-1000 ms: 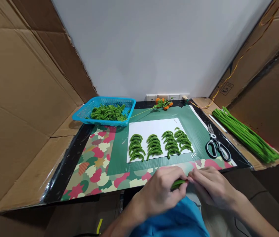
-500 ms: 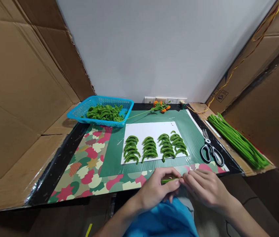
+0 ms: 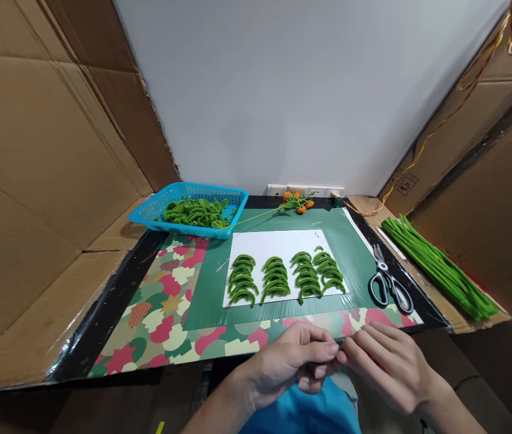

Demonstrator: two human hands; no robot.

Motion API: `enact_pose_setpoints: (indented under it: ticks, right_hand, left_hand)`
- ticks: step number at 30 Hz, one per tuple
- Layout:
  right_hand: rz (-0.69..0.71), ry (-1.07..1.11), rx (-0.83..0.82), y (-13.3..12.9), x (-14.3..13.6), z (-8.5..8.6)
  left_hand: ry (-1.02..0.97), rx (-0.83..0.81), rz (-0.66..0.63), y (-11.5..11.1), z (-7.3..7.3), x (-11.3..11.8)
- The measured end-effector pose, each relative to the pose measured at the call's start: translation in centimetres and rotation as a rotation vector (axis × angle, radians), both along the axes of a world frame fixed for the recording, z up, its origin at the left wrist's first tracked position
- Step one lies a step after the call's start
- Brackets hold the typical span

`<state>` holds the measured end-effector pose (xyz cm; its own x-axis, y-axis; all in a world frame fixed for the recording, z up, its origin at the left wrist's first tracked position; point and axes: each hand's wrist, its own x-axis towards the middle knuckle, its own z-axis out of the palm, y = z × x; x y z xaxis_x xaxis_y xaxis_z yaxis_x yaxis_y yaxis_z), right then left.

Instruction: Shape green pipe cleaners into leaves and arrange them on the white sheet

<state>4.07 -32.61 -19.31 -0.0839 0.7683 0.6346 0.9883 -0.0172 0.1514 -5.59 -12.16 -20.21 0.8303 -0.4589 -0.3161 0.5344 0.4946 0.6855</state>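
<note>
My left hand (image 3: 294,357) and my right hand (image 3: 388,366) meet fingertip to fingertip just off the table's front edge, above my lap. Both are closed in a pinch on a short green pipe cleaner, which the fingers now hide almost wholly. Beyond them lies a white sheet of paper (image 3: 278,240) bearing several columns of curved green pipe-cleaner pieces (image 3: 275,278). To the right of the sheet rest scissors (image 3: 385,278) with black and grey handles, touched by neither hand.
A blue basket (image 3: 145,218) of looped green pieces (image 3: 196,212) stands back left. A bundle of long green pipe cleaners (image 3: 439,268) lies at right. An orange-and-green pipe-cleaner flower stem (image 3: 298,204) lies by the wall sockets (image 3: 277,190). Cardboard walls (image 3: 34,150) flank the table.
My fingers have closed further over the green pipe cleaner, hiding the length that showed by my left thumb. Both hands sit slightly lower in view, and the whole scene has shifted down a little.
</note>
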Motion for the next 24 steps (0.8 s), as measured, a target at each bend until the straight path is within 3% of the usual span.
enact_pose_setpoints:
  ticks: [4, 9, 11, 14, 16, 18, 21, 24]
  right_hand:
    - [-0.017, 0.239, 0.051, 0.5, -0.9, -0.8]
    - [0.008, 0.619, 0.098, 0.8, -2.2, -1.4]
    - [-0.033, 0.741, 0.084, 0.7, -2.2, -1.8]
    - [-0.081, 0.827, 0.099, 0.5, -1.7, -2.5]
    - [-0.086, 0.929, 0.124, 0.3, -1.3, -2.6]
    - [-0.090, 1.093, 0.108, 0.3, -1.0, -2.3]
    - [-0.112, 1.225, 0.035, 0.3, -0.9, -1.6]
    - [-0.186, 0.927, 0.044, 0.4, -0.9, -1.2]
  left_hand:
    - [-0.104, 0.086, 0.078, -0.2, -0.1, 0.1]
    - [-0.198, 0.250, 0.078, -0.1, 0.7, -0.1]
    - [-0.349, 0.510, 0.168, -0.5, 1.0, -0.3]
    - [-0.823, 1.106, 0.317, -1.2, 1.4, -0.6]
    - [-1.222, 1.413, 0.299, -1.2, 1.5, -0.3]
    - [-1.569, 1.592, 0.228, -0.7, 1.6, 0.2]
    - [-1.744, 1.636, 0.144, 0.3, 1.7, 1.0]
    - [-1.452, 1.472, 0.123, 0.5, 1.6, 1.2]
